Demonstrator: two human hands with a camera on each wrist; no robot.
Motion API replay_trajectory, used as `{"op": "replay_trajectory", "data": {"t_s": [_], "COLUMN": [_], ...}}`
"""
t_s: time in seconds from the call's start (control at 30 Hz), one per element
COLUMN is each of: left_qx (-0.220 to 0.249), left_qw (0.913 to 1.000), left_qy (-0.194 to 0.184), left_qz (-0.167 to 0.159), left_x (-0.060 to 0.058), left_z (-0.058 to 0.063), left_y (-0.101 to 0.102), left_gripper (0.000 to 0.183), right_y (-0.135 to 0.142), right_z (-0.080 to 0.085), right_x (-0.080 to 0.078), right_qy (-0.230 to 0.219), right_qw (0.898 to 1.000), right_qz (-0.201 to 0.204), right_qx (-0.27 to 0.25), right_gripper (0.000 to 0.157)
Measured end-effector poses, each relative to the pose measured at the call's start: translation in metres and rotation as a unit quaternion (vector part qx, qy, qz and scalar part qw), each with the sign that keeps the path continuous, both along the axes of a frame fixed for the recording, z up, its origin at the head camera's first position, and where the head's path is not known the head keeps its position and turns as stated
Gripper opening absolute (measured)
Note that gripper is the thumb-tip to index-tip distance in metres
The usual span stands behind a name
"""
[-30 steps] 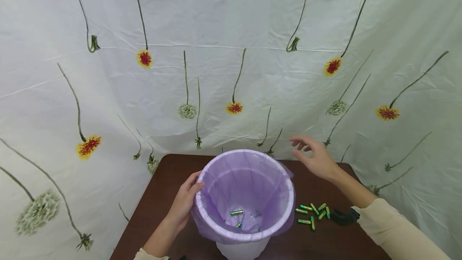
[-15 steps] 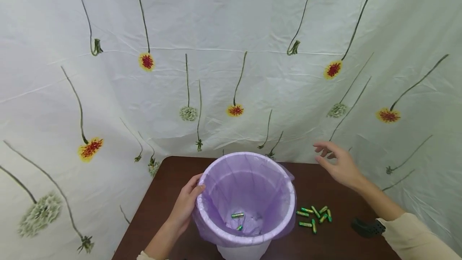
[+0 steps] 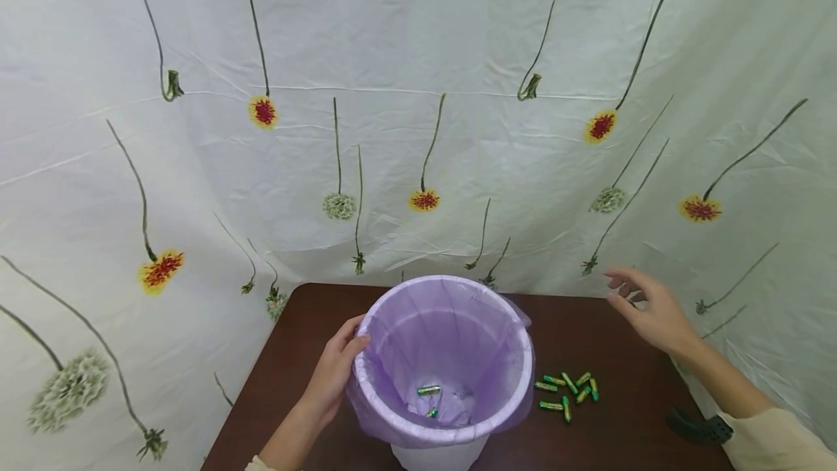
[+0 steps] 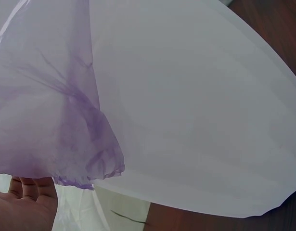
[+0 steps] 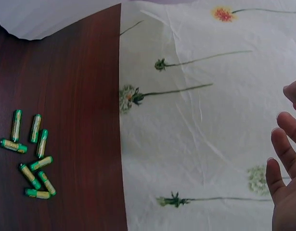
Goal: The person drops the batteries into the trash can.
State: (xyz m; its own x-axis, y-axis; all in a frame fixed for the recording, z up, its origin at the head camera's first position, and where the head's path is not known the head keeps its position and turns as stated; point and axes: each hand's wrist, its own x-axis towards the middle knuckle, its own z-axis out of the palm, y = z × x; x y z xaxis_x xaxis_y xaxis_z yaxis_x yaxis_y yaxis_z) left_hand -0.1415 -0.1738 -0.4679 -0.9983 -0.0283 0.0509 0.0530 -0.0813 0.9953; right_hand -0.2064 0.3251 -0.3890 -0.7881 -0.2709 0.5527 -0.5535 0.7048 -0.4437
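Note:
A white bin [image 3: 439, 454] lined with a purple plastic bag [image 3: 458, 329] stands on the table. My left hand [image 3: 332, 369] grips its left rim, thumb over the edge. In the left wrist view the bag's loose hem [image 4: 85, 144] hangs outside the bin wall [image 4: 200, 110], partly covering that hand. Two green-and-gold batteries lie on the bin's bottom, one battery [image 3: 429, 389] fully visible. Right of the bin, several similar batteries [image 3: 566, 409] lie loosely grouped. My right hand [image 3: 657, 311] hovers beyond and right of them, fingers loosely bent, holding nothing; the right wrist view shows its fingers apart.
The dark brown table [image 3: 288, 355] has its back edge close to a white hanging cloth [image 3: 392, 151] printed with flowers. A black strap [image 3: 696, 427] sits at the right wrist, low over the table's right side.
My right hand has moved right and slightly down, away from the bin and past the batteries. My left hand has kept its grip on the rim. The batteries lie as before.

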Motion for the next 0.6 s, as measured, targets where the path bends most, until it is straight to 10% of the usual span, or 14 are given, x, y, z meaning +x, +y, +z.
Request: {"op": "replay_trajectory", "data": {"t_s": [0.6], "left_qx": [-0.008], "left_qw": [0.9999], "left_qy": [0.003], "left_qz": [-0.004], "left_x": [-0.001], "left_z": [-0.001], "left_y": [-0.001], "left_gripper": [0.039], "right_y": [0.036], "right_z": [-0.065], "right_x": [0.016], "right_qy": [-0.037], "right_qw": [0.997], "right_qz": [-0.071], "right_qx": [-0.015], "right_gripper": [0.03]}}
